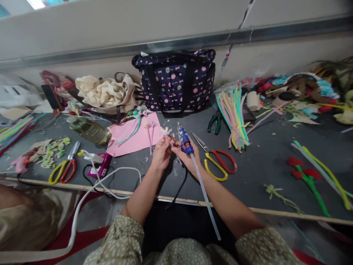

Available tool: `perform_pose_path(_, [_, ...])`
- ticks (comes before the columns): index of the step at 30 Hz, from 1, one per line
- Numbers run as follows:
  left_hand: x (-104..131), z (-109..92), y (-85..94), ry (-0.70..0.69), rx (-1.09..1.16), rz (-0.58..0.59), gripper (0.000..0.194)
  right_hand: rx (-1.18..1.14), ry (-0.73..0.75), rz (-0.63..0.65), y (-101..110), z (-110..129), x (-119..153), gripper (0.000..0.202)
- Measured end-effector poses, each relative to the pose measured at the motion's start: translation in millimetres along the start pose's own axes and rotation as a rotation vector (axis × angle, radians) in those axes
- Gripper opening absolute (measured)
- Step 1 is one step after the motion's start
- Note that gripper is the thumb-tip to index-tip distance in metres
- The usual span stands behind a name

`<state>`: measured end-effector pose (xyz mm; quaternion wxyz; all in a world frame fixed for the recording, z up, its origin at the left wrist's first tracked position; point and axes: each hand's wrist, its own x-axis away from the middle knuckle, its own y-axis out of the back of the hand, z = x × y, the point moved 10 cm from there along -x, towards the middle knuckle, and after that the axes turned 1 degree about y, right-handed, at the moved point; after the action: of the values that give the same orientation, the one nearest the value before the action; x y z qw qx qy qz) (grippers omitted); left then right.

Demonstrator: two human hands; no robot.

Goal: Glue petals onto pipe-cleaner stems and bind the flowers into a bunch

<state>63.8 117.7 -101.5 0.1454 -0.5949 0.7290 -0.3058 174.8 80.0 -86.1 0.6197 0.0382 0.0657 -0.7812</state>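
Near the middle of the dark table, my left hand (162, 152) is closed on a small pale pipe-cleaner flower (166, 132) with a lilac stem. My right hand (188, 154) is wrapped round a blue glue gun (185, 140), from which a long clear glue stick (205, 195) trails towards me. The right fingertips meet the stem beside the left ones. Two similar flowers (150, 129) lie on a pink sheet (124, 138) just left of my hands. Scissors with red and yellow handles (216, 166) rest open to the right.
A patterned bag (178, 86) stands behind. To the left are a bottle (89, 130), a purple power strip (99, 165), white cable and other scissors (67, 165). Pipe cleaners (233, 121), green pliers (214, 123) and red flowers (303, 173) lie right. Another person's arm shows lower left.
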Motion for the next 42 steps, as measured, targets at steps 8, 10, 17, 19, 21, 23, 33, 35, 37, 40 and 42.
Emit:
perform_pose_path(8, [1.7,-4.2,5.4,-0.056,-0.074,-0.069,0.033,0.060,0.040,-0.060,3.1,3.9,0.1,0.021])
perform_pose_path(10, [2.9,-7.6,6.7,-0.088,-0.095,-0.093,0.033,0.084,0.040,-0.059,3.5,5.0,0.4,0.021])
perform_pose_path(17, [2.4,-9.5,16.8,-0.066,-0.091,-0.191,0.026,0.053,0.015,-0.073,5.9,10.3,2.7,0.027])
perform_pose_path(19, [1.1,-8.3,20.5,-0.050,-0.063,-0.213,0.026,-0.010,-0.030,-0.082,9.0,10.2,2.3,0.032])
perform_pose_path(21, [-0.6,-6.7,22.6,-0.037,-0.039,-0.217,0.025,-0.053,-0.053,-0.073,11.5,11.3,0.9,0.036])
perform_pose_path(23, [-2.0,-4.7,24.3,-0.023,-0.031,-0.216,0.023,-0.080,-0.055,-0.057,13.9,11.9,-1.3,0.039])
perform_pose_path(33, [-5.4,3.2,27.7,0.027,0.012,-0.191,0.018,-0.064,-0.157,-0.042,20.6,0.9,-6.3,0.044])
perform_pose_path(35, [-5.1,4.0,26.6,0.026,-0.022,-0.180,0.016,-0.059,-0.156,-0.097,26.2,1.7,-7.3,0.039])
perform_pose_path(37, [-4.8,4.5,24.4,0.018,-0.040,-0.163,0.013,-0.048,-0.140,-0.157,32.8,2.5,-8.3,0.038])
perform_pose_path(40, [-4.7,5.6,21.2,0.012,-0.030,-0.138,0.011,-0.054,-0.149,-0.171,35.8,0.0,-9.3,0.039])
perform_pose_path(42, [-4.8,5.8,20.7,0.014,-0.022,-0.136,0.012,-0.052,-0.176,-0.124,32.3,-1.9,-9.2,0.041])
